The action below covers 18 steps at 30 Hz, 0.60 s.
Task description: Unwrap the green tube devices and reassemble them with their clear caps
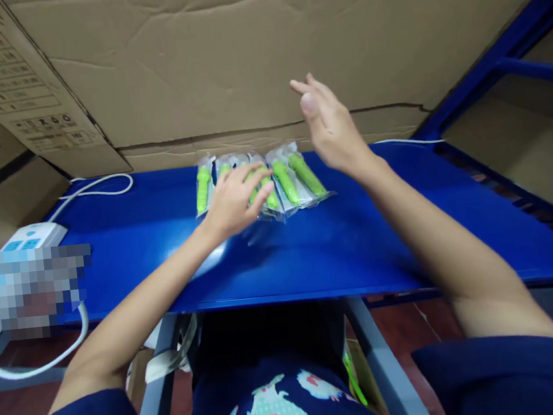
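Several bright green, slim items (284,182) lie side by side in clear plastic sleeves at the back of the blue tabletop (163,244). Their exact kind is hard to make out. Over the middle sleeves is my left hand (237,198), palm down with fingers stretched out; it partly hides them, and I cannot tell whether it touches them. My right hand (328,124) is raised to the right of the row, in front of the cardboard, with its fingers extended and nothing held.
Cardboard sheets (223,62) stand behind the table. On the left lie a white power strip (39,237) and a looped white cable (108,184), beside a pixelated patch. A blue metal frame (478,64) rises on the right. The table's front edge is near my lap.
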{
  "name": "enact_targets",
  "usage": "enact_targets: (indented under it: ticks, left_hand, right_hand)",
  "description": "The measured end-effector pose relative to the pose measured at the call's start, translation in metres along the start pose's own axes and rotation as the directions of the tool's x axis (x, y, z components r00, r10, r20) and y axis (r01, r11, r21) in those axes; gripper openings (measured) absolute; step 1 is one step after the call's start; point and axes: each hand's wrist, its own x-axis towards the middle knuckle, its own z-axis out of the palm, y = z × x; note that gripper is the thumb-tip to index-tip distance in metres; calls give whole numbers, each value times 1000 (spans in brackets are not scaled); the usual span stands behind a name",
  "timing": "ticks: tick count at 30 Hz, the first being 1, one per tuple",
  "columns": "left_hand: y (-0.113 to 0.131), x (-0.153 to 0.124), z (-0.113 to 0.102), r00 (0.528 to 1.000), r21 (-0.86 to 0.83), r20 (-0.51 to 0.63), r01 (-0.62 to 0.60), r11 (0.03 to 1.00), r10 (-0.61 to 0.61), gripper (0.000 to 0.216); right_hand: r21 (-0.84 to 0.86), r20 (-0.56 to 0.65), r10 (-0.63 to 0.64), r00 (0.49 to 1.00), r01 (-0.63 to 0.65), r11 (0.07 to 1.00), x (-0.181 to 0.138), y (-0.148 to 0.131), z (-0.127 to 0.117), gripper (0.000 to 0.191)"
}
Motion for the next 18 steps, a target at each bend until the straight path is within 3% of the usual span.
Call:
enact_targets:
  ticks: [3,5,6,8,9,11,12,14,15,18]
  left_hand:
    - [38,-67,-15,974,-156,113,-176,972,195,32]
    - [59,-119,-23,935,-263,264,-165,950,236,31]
    - [67,-144,-25,876,-326,424,-90,941,230,34]
    - [77,-188,-21,762,-409,627,144,901,162,37]
    - [78,-207,-14,704,-385,706,284,878,82,39]
    - [76,-239,9,561,-236,814,554,798,-149,42]
    - [73,-253,24,466,-114,843,643,757,-269,46]
    - [64,-277,56,247,193,856,662,724,-454,57]
    - [60,-288,72,169,323,830,632,705,-532,64]
    - [50,-312,111,47,457,772,652,605,-634,69]
  right_hand:
    - [198,34,-93,995,85,977,-68,-36,-45,74]
    - [281,301,-62,952,-27,959,-125,-53,-69,68]
    - [271,480,19,877,-168,948,-154,-59,-77,62]
    - [144,790,169,589,-447,883,-208,-64,-81,50]
    - [62,873,226,432,-558,828,-232,-63,-76,47]
    - [-86,925,317,209,-698,711,-275,-58,-51,55]
    - [-135,927,343,152,-718,683,-294,-55,-32,61]
    - [-226,896,429,112,-718,659,-328,-51,13,65]
    - [-255,883,453,120,-689,679,-342,-51,38,65]
    - [-511,776,629,57,-528,678,-375,-57,101,73]
